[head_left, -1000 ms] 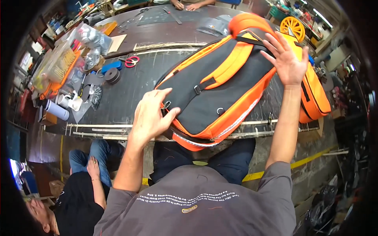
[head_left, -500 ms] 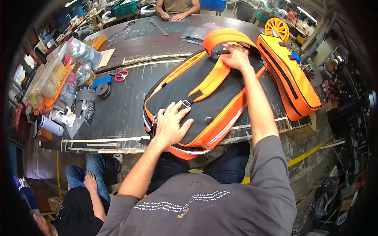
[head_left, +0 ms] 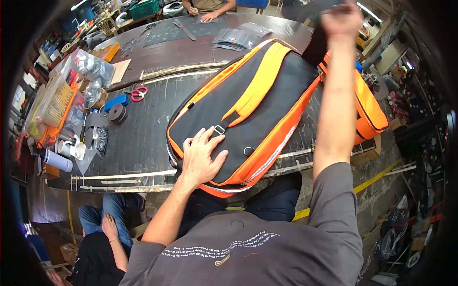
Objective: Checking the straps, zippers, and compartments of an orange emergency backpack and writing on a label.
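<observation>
A large orange and black backpack (head_left: 281,125) lies on the work table with its black panel up. One orange shoulder strap (head_left: 260,88) curves down that panel to a metal buckle (head_left: 219,129). My left hand (head_left: 202,159) rests flat on the bag's near left corner, fingers spread beside the buckle. High at the upper right, my right hand (head_left: 341,23) is closed on a dark strap (head_left: 316,46) that rises from the bag's far end. Motion smears this hand, and its fingertips are partly hidden.
An orange case (head_left: 369,112) stands at the right, partly behind my right arm. Pink-handled scissors (head_left: 139,94), a dark tape roll (head_left: 118,114) and plastic boxes (head_left: 57,102) lie left. Across the table are a person's hands (head_left: 209,17); another person (head_left: 109,226) sits lower left.
My right hand has lifted up and away from the bag, drawing the dark strap upward. The orange strap now lies along the panel. My left hand stays on the bag, which has shifted slightly left.
</observation>
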The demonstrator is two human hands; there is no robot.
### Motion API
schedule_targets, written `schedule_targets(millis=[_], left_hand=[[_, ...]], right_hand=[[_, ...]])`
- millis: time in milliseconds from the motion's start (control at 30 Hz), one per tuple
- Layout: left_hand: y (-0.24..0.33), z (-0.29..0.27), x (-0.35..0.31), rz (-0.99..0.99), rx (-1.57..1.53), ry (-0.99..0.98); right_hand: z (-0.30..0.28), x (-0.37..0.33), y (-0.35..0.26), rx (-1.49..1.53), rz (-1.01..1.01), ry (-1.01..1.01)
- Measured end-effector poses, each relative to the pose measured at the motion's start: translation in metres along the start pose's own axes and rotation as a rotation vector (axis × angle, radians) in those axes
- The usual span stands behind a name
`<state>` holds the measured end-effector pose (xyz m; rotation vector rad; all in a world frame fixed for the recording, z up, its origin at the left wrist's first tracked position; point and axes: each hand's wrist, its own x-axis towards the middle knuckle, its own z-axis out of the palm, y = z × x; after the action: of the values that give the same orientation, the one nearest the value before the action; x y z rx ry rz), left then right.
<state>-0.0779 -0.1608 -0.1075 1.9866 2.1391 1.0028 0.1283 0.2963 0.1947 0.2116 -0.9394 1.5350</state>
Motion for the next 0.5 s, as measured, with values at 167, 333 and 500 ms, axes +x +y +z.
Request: schedule_targets(millis=[167,333,500], left_hand=[[-0.001,-0.002,0.006,-0.036,-0.011,-0.075],[-0.002,-0.021,0.044,-0.226,-0.718,0.15],[0.016,-0.034,0.061,-0.462,-1.842,-0.527]], right_hand=[[0.028,0.001,-0.064,0.123,0.253,-0.03],[0.023,-0.14,0.014,-0.357,0.521,-0.444],[0.038,-0.312,0.064,-0.843,0.76,-0.309]])
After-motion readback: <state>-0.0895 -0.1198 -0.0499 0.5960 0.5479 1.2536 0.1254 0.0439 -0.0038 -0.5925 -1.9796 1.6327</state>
